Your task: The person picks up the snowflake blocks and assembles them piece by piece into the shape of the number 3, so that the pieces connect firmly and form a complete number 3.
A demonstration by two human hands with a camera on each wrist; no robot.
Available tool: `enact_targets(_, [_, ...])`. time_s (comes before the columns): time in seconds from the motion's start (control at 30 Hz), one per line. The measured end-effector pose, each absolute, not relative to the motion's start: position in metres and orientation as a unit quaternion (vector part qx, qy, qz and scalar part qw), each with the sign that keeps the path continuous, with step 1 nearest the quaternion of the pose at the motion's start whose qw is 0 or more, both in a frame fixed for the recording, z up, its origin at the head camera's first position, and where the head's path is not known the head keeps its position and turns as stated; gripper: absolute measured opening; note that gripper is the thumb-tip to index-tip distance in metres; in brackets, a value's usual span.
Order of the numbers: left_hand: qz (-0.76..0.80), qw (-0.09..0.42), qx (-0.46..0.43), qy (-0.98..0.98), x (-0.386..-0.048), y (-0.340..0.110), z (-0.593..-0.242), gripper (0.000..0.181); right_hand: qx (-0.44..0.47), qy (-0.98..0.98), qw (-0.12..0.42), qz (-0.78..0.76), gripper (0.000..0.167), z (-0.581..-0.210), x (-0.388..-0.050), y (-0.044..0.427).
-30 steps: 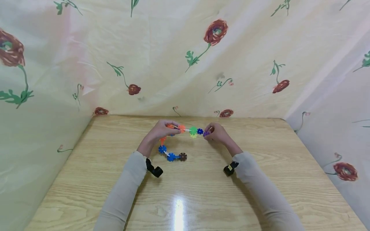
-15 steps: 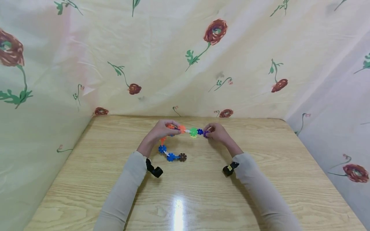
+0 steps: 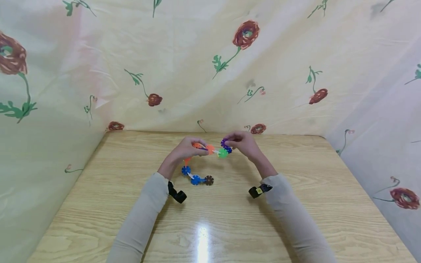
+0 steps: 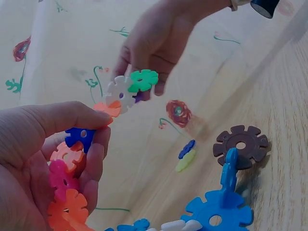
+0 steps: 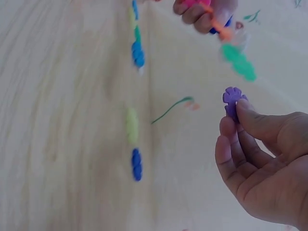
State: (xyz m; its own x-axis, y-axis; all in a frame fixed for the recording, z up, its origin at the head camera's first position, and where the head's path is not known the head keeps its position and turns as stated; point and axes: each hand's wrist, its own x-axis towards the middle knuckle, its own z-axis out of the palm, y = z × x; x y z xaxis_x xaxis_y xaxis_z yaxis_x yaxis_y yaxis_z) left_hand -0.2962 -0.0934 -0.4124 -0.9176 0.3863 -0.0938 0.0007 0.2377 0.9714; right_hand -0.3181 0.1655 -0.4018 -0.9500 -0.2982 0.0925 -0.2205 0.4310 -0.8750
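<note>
My left hand [image 3: 185,149] pinches a chain of notched flower discs between thumb and fingers, around its orange [image 4: 109,109] and dark blue [image 4: 80,136] discs. Beyond the fingertips the chain runs through a white disc [image 4: 120,94] to a green one [image 3: 223,153] at its end. My right hand [image 3: 245,144] pinches a purple disc [image 5: 233,98] beside that green end; the right wrist view shows a gap between them. The chain's other end, with blue discs [image 3: 186,170] and a brown disc [image 3: 208,180], curves toward me near the wooden table.
A yellow-green disc [image 5: 132,126] and a dark blue disc [image 5: 137,164] lie close together on the table [image 3: 230,212], behind the chain's green end. A flower-patterned cloth [image 3: 184,65] hangs along the table's back and sides.
My right hand has moved left and farther back with the purple disc, closer to the green disc. The held part of the chain has shifted slightly right.
</note>
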Motion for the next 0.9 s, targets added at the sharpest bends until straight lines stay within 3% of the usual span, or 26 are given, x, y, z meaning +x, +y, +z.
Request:
enact_targets(0.23, [0.602, 0.158, 0.135, 0.771, -0.3, -0.089, -0.413, 0.012, -0.188, 0.827, 0.038, -0.528, 0.018, -0.39, -0.316, 0.152])
enact_targets(0.9, [0.583, 0.136, 0.135, 0.79, -0.31, -0.078, -0.414, 0.017, -0.247, 0.814, 0.088, -0.519, 0.015, -0.399, -0.323, 0.147])
